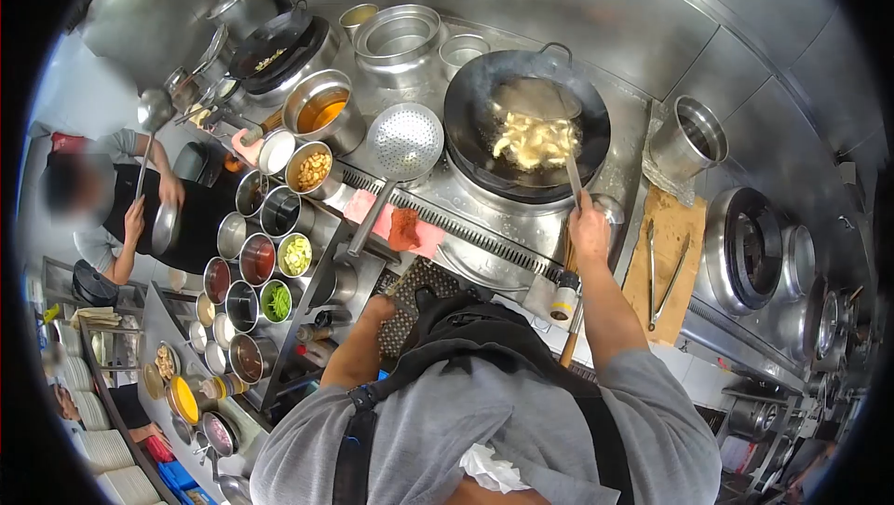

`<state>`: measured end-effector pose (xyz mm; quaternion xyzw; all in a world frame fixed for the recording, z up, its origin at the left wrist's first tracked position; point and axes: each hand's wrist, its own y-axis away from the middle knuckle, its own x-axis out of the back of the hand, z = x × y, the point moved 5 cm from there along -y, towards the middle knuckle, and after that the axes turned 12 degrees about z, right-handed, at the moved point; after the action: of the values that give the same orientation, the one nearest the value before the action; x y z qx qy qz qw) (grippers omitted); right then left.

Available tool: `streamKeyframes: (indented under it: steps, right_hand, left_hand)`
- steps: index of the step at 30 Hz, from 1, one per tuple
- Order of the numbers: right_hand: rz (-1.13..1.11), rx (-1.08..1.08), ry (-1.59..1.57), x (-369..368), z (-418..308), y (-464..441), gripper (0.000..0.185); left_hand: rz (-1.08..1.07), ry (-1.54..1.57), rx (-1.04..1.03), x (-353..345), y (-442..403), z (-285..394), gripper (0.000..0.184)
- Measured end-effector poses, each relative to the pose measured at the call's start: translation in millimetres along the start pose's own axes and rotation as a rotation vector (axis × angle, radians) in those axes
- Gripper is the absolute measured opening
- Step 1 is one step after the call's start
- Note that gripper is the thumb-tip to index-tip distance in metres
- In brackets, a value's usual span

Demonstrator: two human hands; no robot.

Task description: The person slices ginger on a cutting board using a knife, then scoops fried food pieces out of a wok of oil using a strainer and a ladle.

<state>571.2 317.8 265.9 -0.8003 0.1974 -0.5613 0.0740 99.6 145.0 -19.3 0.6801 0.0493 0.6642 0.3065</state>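
Note:
My right hand (pixel 589 230) is closed round the handle of a long metal skimmer (pixel 573 170) that reaches into the large black wok (pixel 461 123). Its round head looks like mesh and lies partly behind the food. Pale yellow pieces of food (pixel 535 140) sit in the wok, with a little steam above. My left hand (pixel 379 307) is low by the counter's front edge, beside my apron; its fingers are hidden. Nearest to it are a folded pink cloth (pixel 430 238) with a red-brown scrubber (pixel 404 229) and the handle of a perforated strainer (pixel 405 140).
Several steel pots of ingredients stand left, including sliced green vegetables (pixel 296 254) and peanut-like pieces (pixel 314 166). An amber-liquid pot (pixel 323 111) is behind. Tongs (pixel 661 272) lie on cardboard (pixel 684 225) at right. A co-worker (pixel 135 197) holds a ladle (pixel 155 111) at left.

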Motion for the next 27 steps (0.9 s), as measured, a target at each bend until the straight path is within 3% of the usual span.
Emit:
streamKeyframes:
  steps: [1, 4, 5, 6, 7, 8, 10, 11, 12, 13, 14, 15, 16, 18, 19, 22, 24, 26, 27]
  right_hand:
    - [0.001, -0.024, -0.041, -1, -3, 12, 0.045]
    - [0.121, -0.076, -0.240, 11, 10, 53, 0.049]
    - [0.159, -0.117, -0.336, 28, 19, 70, 0.048]
    - [0.242, -0.194, -0.404, 32, 45, 97, 0.043]
    - [0.040, -0.399, -0.260, 19, 86, 129, 0.039]
    - [-0.030, -0.410, -0.174, 12, 110, 166, 0.037]
    - [-0.222, -0.394, -0.094, 3, 135, 231, 0.037]
    - [-0.204, -0.254, -0.100, -4, 132, 250, 0.037]
    - [-0.257, -0.408, -0.149, -8, 130, 260, 0.038]
    - [-0.249, -0.487, -0.175, -8, 126, 260, 0.038]
    - [-0.233, -0.561, -0.203, -10, 126, 254, 0.039]
    - [-0.232, -0.548, -0.203, -12, 127, 250, 0.039]
    - [-0.180, -0.514, -0.194, -14, 129, 248, 0.039]
    - [-0.112, -0.481, -0.181, -9, 126, 245, 0.039]
    - [-0.138, -0.535, -0.135, 0, 126, 241, 0.040]
    - [-0.176, -0.581, -0.019, 20, 148, 242, 0.041]
    - [-0.169, -0.527, -0.023, 44, 152, 230, 0.031]
    - [-0.244, -0.835, -0.317, 58, 162, 228, 0.025]
    - [-0.238, -0.857, -0.365, 70, 157, 225, 0.025]
  left_hand:
    - [-0.011, -0.002, 0.000, -12, 2, -4, 0.026]
    - [0.301, 0.355, 0.152, -65, 5, -24, 0.026]
    - [0.286, 0.356, 0.151, -65, 12, -18, 0.026]
    - [0.198, 0.171, 0.068, -59, 21, -2, 0.026]
    - [0.116, -0.010, -0.016, -49, 28, 13, 0.028]
    - [0.112, -0.001, -0.017, -40, 34, 26, 0.028]
    - [-0.207, 0.295, 0.339, -35, 55, 44, 0.028]
    - [-0.374, 0.202, 0.153, -138, 35, 30, 0.028]
    - [-0.383, 0.218, 0.157, -152, 38, 26, 0.028]
    - [-0.456, 0.312, 0.031, -158, 35, 30, 0.029]
    - [-0.515, 0.404, -0.097, -155, 22, 33, 0.030]
    - [-0.378, 0.019, -0.584, -55, 29, 64, 0.033]
    - [-0.369, 0.018, -0.581, -50, 17, 73, 0.033]
    - [0.041, 0.246, 0.011, -24, -25, 60, 0.034]
    - [0.029, 0.267, 0.073, 18, -32, 77, 0.032]
    - [0.086, 0.373, -0.081, 30, -78, 137, 0.032]
    - [0.058, 0.351, -0.239, 63, -81, 193, 0.033]
    - [0.076, 0.295, -0.443, 59, -93, 242, 0.038]
    - [0.049, 0.368, -0.458, 59, -96, 257, 0.039]
